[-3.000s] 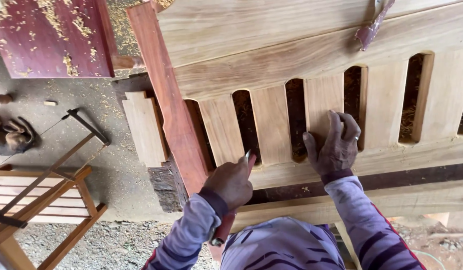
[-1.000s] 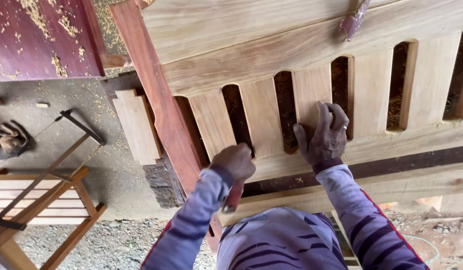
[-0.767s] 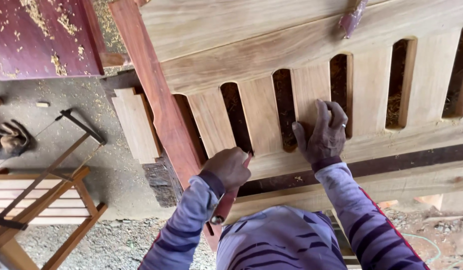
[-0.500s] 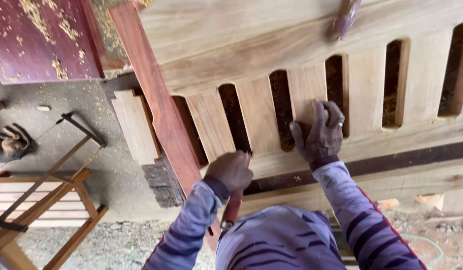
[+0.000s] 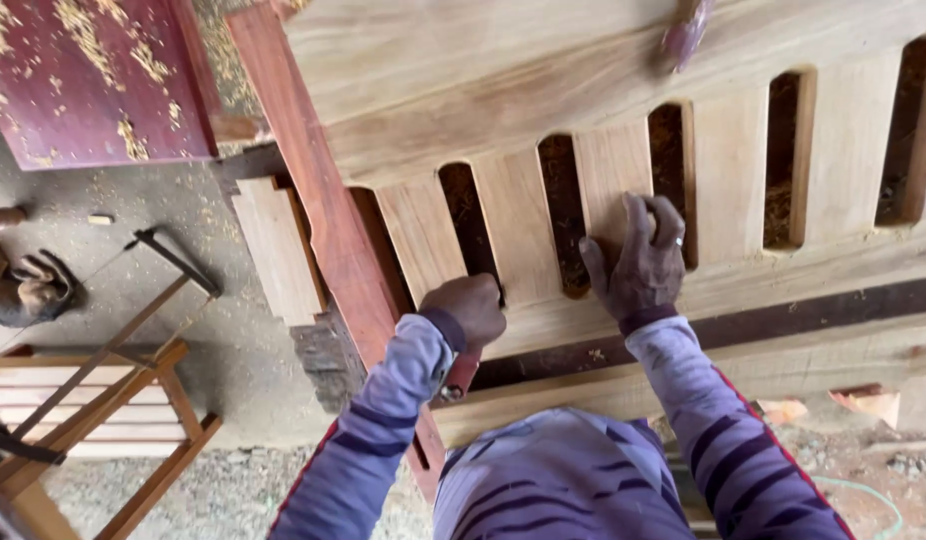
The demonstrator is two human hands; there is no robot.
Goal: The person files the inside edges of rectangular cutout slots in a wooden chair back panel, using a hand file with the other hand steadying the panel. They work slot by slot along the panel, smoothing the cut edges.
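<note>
A pale wooden panel (image 5: 543, 90) with upright slats and dark slots lies in front of me. My right hand (image 5: 638, 265) rests flat on one slat (image 5: 611, 165), fingers spread, with a ring on one finger. My left hand (image 5: 470, 308) is a closed fist around a red-handled tool (image 5: 460, 376). It sits at the lower end of the slot (image 5: 468, 220) left of that slat. The tool's working end is hidden under the fist. A striped purple sleeve covers each arm.
A red-brown beam (image 5: 318, 200) runs along the panel's left edge. A short plank (image 5: 276, 248) lies beside it. On the ground at left are a bow saw (image 5: 153, 275), a wooden frame (image 5: 93, 420) and a dark red board (image 5: 83, 70) with sawdust. Another tool handle (image 5: 685, 32) lies on the panel's top.
My left fist has shifted slightly up and right, toward the slot's lower end. My right hand has stayed on the same slat. The view has drifted a little.
</note>
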